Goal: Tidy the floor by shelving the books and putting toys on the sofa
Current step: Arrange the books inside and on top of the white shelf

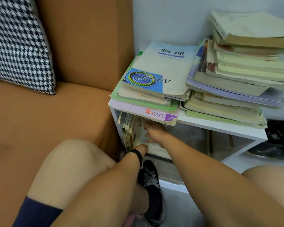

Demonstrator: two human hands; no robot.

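Several thin books (pixel 127 130) stand upright at the left end of the white shelf's (pixel 220 126) lower compartment. A pale book (pixel 138 133) leans against them, just inside the opening. My right hand (pixel 153 133) reaches into the compartment and grips this book, thumb near its top edge and fingers on its cover. My left hand (pixel 142 147), with a black band on the wrist, is at the book's bottom corner; its fingers are hidden behind the book. The orange sofa (pixel 47 112) stands directly left of the shelf. No toy is in view.
Two uneven stacks of books lie on top of the shelf, the left one topped by a physics textbook (pixel 159 69), the right one (pixel 239 66) taller. A houndstooth cushion (pixel 18 45) leans on the sofa. A black bag (pixel 279 141) sits right of the shelf. My black shoe (pixel 152 185) is below.
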